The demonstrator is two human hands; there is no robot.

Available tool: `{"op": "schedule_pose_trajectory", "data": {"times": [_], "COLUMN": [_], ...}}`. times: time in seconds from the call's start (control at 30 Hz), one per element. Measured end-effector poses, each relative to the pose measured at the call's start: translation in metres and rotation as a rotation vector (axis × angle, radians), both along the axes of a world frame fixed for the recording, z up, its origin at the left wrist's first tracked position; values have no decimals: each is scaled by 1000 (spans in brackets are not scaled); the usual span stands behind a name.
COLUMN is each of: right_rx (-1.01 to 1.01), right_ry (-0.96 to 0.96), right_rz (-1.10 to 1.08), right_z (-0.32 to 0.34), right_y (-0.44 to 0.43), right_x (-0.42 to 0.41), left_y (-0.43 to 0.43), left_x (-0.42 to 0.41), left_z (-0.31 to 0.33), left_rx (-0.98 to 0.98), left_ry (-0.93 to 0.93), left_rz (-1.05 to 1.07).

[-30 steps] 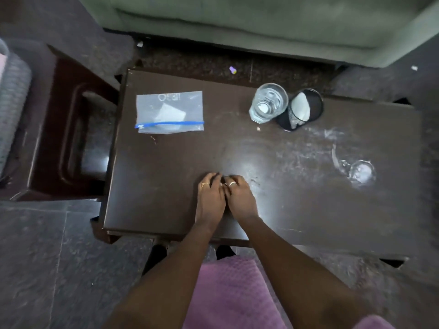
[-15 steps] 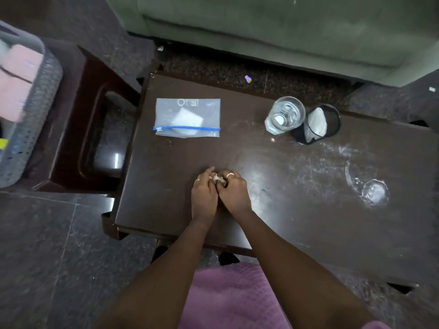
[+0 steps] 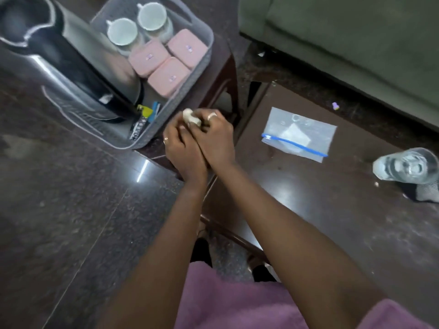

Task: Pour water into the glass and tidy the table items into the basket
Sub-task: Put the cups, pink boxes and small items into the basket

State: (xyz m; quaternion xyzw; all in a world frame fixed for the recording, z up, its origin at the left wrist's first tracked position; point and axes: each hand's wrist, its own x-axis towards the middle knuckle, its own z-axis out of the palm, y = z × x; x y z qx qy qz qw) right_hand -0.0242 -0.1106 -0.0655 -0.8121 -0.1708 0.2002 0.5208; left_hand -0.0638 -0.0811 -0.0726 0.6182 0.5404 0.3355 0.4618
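A small white wad [image 3: 190,116] sits at the tips of both hands, just above the near corner of the basket [image 3: 152,141]. The right hand [image 3: 215,137] pinches it with curled fingers, and the left hand [image 3: 183,149] curls in beneath, pressed against the right, probably so no loose scrap falls on the way. How much of the grip the left takes is hard to tell. The wad looks like the item now being tidied away. The basket stands on a stool [image 3: 229,74] beside the table [image 3: 320,210] and is crowded: a kettle [image 3: 71,67] fills its left side, with two cups [image 3: 122,32] and three pink boxes [image 3: 169,76] at the back. The open room is the near corner by some pens [image 3: 152,113], right below the hands, so a short drop over the rim should do. On the table a zip bag [image 3: 299,134] lies flat near the edge closest to the stool. Well apart from it, the glass [image 3: 406,167] holds water, touching a mesh pot [image 3: 425,194].
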Motion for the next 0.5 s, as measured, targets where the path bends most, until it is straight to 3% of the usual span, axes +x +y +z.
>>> {"op": "schedule_pose_trajectory", "data": {"times": [0.1, 0.27, 0.5], "right_rx": [16, -136, -206], "right_ry": [-62, -122, -136], "right_rz": [84, 237, 347], "right_z": [10, 5, -3], "right_y": [53, 109, 119], "right_x": [3, 22, 30], "left_y": [47, 93, 100], "left_x": [0, 11, 17], "left_z": [11, 16, 4], "left_rx": [-82, -250, -303], "left_ry": [-66, -47, -21], "left_rz": [78, 95, 99]}}
